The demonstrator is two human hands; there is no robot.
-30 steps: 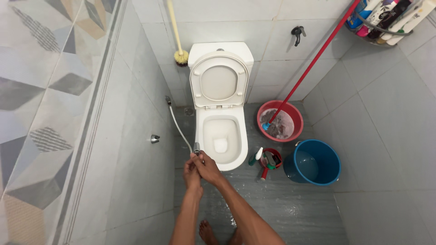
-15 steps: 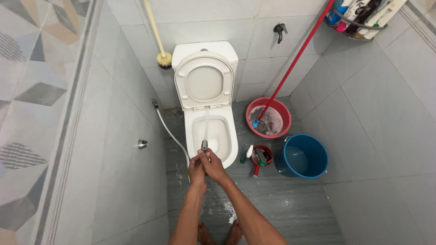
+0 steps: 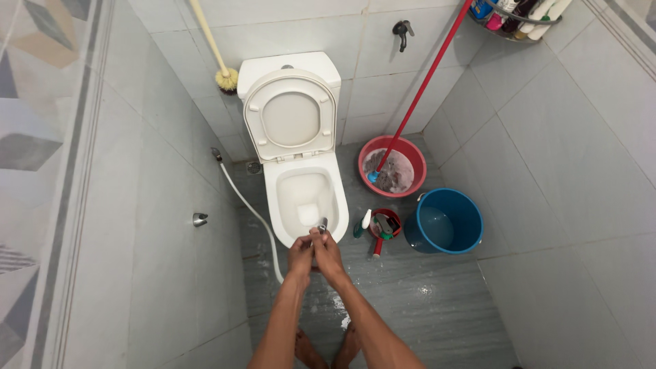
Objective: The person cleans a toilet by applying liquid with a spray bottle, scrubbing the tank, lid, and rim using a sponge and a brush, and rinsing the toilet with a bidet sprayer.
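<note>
Both hands are clasped together in front of the toilet [image 3: 301,184], just short of the bowl's front rim. The left hand [image 3: 299,256] and right hand [image 3: 328,254] have their fingers [image 3: 318,240] wrapped tight around a small metal spray nozzle [image 3: 321,225], whose tip pokes out just beyond the fingertips and points toward the bowl. A white hose [image 3: 247,205] runs from the clasped hands off to their left and up to a fitting on the tiled wall.

Whether water is leaving the nozzle cannot be told; no clear stream shows. The seat and lid [image 3: 290,116] stand raised against the cistern, and the bowl beyond the fingers looks white and wet, with nothing obviously left on it, so the rinsing seems well under way or near its end, though fine residue would be too small to see. The grey floor [image 3: 424,307] near the hands and feet carries patches of white foam, which looks like it has yet to be washed away.

To the right of the fingers sit a small red caddy [image 3: 384,224] with a bottle and brushes, a blue bucket [image 3: 443,222] holding water, and farther off a red basin [image 3: 392,166] of sudsy water with a red-handled mop [image 3: 424,82] standing in it. A yellow-bristled brush [image 3: 225,78] leans against the wall beside the cistern, beyond and left of the fingers
</note>
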